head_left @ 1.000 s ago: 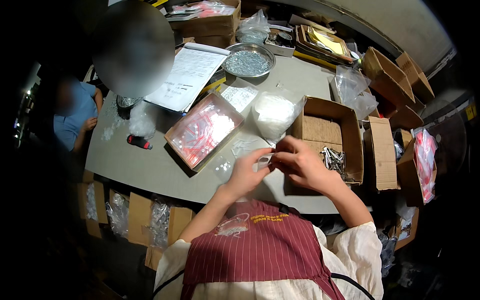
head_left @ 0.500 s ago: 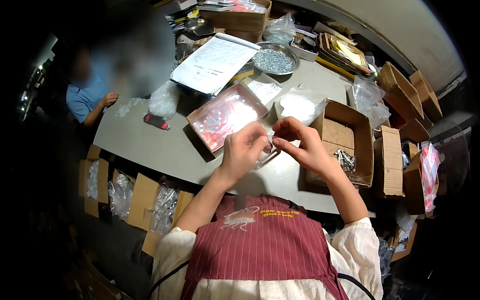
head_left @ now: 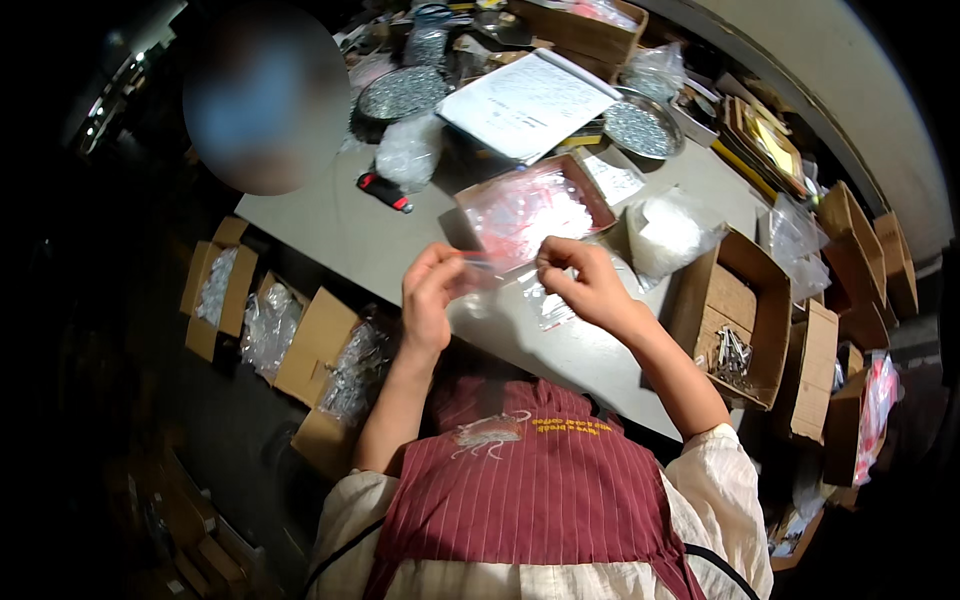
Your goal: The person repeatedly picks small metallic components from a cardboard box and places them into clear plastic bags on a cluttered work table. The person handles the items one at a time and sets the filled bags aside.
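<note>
My left hand (head_left: pixel 428 290) is closed on the edge of a small clear zip bag (head_left: pixel 480 264) with a red strip, smeared by motion. My right hand (head_left: pixel 585 285) is apart from it, fingers curled into a pinch; whatever they hold, if anything, is too small to make out. On the table under my right hand lie small clear bags (head_left: pixel 546 306). Just beyond both hands stands a shallow cardboard box (head_left: pixel 596 192) filled with clear, red-edged bags (head_left: pixel 520 212).
To the right are a bag of white pieces (head_left: pixel 668 232) and a cardboard box (head_left: pixel 770 290) with metal parts. Behind lie a clipboard of paper (head_left: pixel 530 100) and metal trays of small parts (head_left: pixel 643 128). A red-and-black tool (head_left: pixel 384 192) lies left. Open cartons (head_left: pixel 310 345) line the table's near left edge.
My hands have come apart from where they met. The left has moved left with the zip bag. The view has shifted, and small bags now show on the table under my right hand.
</note>
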Motion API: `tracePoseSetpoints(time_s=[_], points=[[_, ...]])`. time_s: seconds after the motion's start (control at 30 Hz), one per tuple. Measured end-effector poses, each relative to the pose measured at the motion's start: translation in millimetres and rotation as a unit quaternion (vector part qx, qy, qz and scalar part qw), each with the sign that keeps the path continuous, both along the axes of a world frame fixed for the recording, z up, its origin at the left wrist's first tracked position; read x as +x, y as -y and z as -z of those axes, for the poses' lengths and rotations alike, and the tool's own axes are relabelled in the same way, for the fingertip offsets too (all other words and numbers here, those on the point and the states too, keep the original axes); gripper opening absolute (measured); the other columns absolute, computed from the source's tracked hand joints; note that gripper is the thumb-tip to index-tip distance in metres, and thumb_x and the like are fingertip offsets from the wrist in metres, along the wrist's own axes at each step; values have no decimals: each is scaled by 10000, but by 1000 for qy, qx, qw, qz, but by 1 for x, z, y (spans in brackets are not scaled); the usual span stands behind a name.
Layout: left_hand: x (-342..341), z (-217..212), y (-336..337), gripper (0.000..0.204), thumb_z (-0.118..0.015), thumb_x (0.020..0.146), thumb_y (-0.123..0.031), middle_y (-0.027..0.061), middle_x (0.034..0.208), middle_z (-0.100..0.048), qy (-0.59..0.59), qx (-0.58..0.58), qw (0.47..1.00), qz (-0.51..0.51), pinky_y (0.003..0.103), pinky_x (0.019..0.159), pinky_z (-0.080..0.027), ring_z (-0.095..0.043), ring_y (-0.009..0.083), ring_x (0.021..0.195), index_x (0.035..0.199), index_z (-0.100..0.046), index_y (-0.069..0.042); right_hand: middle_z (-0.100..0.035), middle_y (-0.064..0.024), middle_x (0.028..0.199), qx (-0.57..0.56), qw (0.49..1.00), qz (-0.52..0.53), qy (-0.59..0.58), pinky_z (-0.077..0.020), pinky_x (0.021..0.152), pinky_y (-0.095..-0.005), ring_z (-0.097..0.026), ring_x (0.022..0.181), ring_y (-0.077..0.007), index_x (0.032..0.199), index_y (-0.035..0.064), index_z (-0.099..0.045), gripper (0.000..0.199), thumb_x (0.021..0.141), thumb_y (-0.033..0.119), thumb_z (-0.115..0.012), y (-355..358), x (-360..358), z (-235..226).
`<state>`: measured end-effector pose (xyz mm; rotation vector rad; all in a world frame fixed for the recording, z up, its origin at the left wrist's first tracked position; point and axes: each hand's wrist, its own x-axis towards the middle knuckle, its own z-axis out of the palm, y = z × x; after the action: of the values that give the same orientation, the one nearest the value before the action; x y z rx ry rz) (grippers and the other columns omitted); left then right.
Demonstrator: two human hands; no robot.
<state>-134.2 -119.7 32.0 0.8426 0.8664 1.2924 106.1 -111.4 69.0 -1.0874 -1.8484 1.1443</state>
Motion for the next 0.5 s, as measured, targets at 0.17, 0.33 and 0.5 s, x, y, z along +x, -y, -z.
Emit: tracePoseSetpoints(time_s=[0.17,0.33,0.5], points=[[-90,50,1,203,-476,1025,-99,143,902,-660,273,-149,950,-35,578,1082,-509,-673,324,1039,1106,-570,62,-630,-130,870,111,974,21,195,-503,672,-368,-637,778,-253,962,14,-595,159,882,131,-664,-6,5,65],[-156,107,25,233,-419,1060,-107,131,934,-672,351,-217,903,-125,590,1149,-441,-689,305,959,1065,-571,70,-578,-138,980,229,865,-35,444,-469,884,-441,-602,1010,-336,1016,36,-581,259,787,104,-681,25,36,147],[-195,149,45,356,-365,1083,-176,146,1083,-692,257,-195,932,-166,552,1117,-471,-680,276,1034,1245,-578,59,-581,-121,961,264,862,-35,431,-453,881,-418,-590,953,-304,1011,48,-589,210,805,83,-607,41,42,161]])
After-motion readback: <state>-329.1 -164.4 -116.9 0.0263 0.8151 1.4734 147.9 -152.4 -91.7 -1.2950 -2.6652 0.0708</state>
